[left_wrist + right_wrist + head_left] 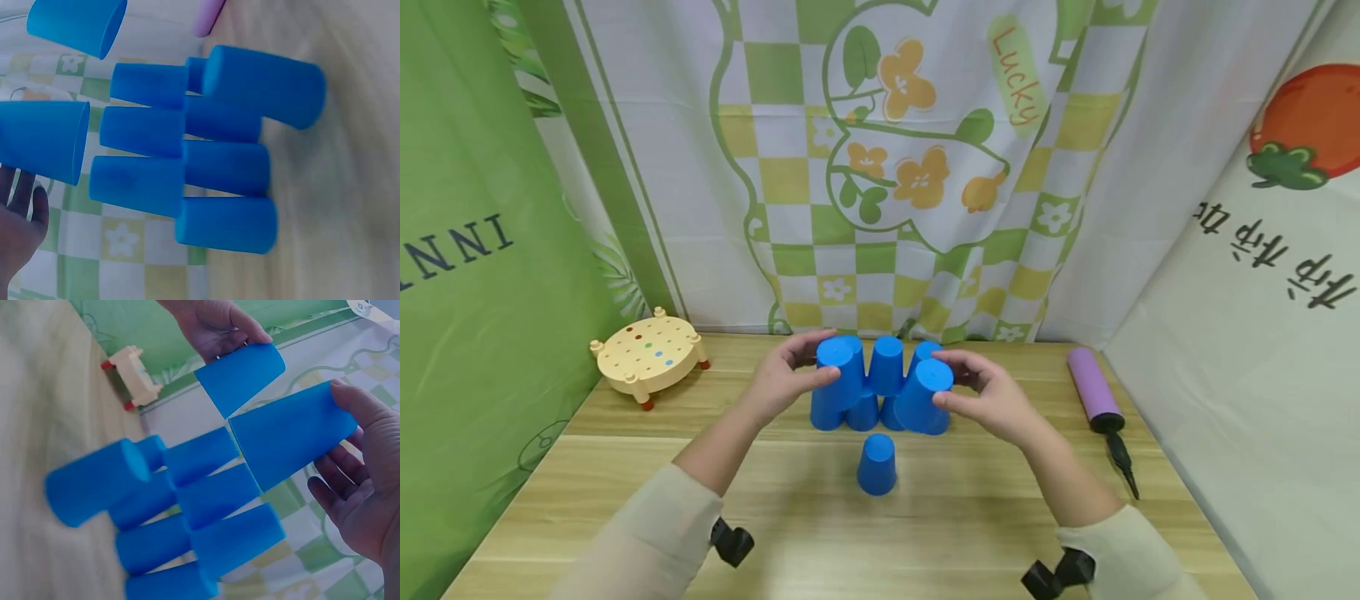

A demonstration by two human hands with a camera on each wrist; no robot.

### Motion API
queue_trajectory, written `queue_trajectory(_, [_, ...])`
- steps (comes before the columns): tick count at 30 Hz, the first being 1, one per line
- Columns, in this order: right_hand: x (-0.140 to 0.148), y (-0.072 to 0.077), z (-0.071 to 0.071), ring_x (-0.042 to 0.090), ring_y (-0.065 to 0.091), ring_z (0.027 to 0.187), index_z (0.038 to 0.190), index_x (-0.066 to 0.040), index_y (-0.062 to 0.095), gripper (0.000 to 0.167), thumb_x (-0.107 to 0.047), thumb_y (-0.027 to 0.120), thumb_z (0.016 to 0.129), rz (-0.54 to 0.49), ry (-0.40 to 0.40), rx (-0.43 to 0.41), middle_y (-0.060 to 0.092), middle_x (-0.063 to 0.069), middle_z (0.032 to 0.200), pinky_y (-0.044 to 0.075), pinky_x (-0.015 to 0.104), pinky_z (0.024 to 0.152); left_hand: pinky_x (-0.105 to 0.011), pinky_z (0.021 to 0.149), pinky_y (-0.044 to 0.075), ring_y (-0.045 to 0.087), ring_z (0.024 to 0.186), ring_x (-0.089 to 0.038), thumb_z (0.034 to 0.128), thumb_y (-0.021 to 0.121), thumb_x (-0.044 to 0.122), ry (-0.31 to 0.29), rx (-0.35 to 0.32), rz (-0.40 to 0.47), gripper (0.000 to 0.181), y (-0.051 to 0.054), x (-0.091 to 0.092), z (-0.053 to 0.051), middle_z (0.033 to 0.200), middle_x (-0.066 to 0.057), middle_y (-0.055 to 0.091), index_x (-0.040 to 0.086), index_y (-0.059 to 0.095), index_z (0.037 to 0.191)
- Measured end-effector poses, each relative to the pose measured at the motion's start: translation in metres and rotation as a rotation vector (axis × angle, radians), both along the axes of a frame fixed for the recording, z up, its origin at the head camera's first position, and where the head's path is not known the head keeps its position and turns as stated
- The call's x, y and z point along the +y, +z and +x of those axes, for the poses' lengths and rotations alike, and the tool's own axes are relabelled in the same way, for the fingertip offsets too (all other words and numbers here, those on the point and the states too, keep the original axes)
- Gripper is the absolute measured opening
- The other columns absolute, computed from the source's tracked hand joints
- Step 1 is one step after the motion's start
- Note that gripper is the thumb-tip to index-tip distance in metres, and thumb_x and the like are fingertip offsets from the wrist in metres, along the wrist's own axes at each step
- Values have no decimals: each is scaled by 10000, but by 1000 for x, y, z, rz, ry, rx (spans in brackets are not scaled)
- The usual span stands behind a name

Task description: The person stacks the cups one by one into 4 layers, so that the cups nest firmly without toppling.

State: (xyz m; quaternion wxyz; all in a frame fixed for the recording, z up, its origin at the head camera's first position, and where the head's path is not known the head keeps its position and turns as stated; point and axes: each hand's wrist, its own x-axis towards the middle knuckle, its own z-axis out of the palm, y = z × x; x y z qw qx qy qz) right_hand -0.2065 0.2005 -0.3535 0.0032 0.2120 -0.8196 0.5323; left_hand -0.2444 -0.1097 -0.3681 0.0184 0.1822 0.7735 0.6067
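Observation:
Blue cups stand upside down in two tiers; the lower row has several, and the upper row, with a middle cup (886, 367), has three. My left hand (782, 379) grips a blue cup (840, 371) between thumb and fingers, upside down. Another blue cup (294, 434) is pinched by my right hand (369, 469), its narrow end up. Both held cups appear above the upper row in the wrist views, apart from the stack. In front of the stack one single cup (877, 465) stands on the table. In the head view the held cups partly hide the tiers.
A wooden table (805, 533) bears everything. At its back left sits a round yellow pegged stand (651, 354) on short legs. A purple hand pump (1096, 387) with a black nozzle lies at the right. Patterned curtains (917, 275) hang behind and at the sides.

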Motion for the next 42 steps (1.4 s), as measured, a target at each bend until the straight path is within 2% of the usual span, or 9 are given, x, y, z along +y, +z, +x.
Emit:
queue_trajectory(4, [-1, 16, -19, 254, 598, 1070, 1346, -23, 544, 497, -121, 712, 889, -4, -66, -23, 599, 193, 1249, 541, 273, 871, -427, 1006, 488, 558, 1197, -301, 877, 741, 239, 55, -16, -9, 548, 15, 12, -18, 1325, -132, 603, 146, 553, 1383])
queue_trajectory(9, [-5, 30, -40, 300, 588, 1162, 1387, -115, 529, 541, -259, 716, 900, 37, -141, -65, 584, 136, 1304, 544, 383, 936, -481, 1076, 453, 510, 1306, -299, 865, 752, 308, 102, -40, -30, 583, 24, 26, -36, 1388, -88, 574, 194, 542, 1397])
queue_trajectory(15, [-14, 35, -64, 306, 564, 1190, 1410, -161, 511, 581, -345, 711, 896, 66, -200, -116, 581, 114, 1303, 545, 437, 944, -475, 1084, 448, 497, 1329, -277, 872, 745, 296, 139, -48, 20, 584, 26, 40, -50, 1385, -93, 576, 165, 534, 1400])
queue_trajectory(21, [-19, 33, -78, 306, 544, 1224, 1424, -166, 497, 600, -355, 707, 895, 85, -239, -139, 572, 116, 1323, 521, 461, 973, -478, 1079, 450, 510, 1308, -295, 880, 736, 268, 140, -52, 34, 591, 25, 50, -61, 1367, -127, 577, 135, 520, 1413])
queue_trajectory(29, [-25, 27, -90, 316, 526, 1247, 1435, -146, 482, 614, -361, 697, 902, 107, -228, -157, 562, 132, 1354, 501, 468, 1002, -505, 1094, 429, 495, 1325, -312, 890, 722, 294, 146, -61, -2, 606, 22, 56, -66, 1384, -131, 562, 125, 501, 1428])
queue_trajectory(42, [-27, 25, -93, 314, 529, 1236, 1439, -157, 481, 606, -367, 688, 910, 109, -225, -161, 566, 131, 1353, 500, 469, 999, -499, 1092, 431, 495, 1323, -312, 902, 710, 290, 138, -60, -19, 592, 23, 60, -66, 1397, -136, 554, 137, 499, 1432])
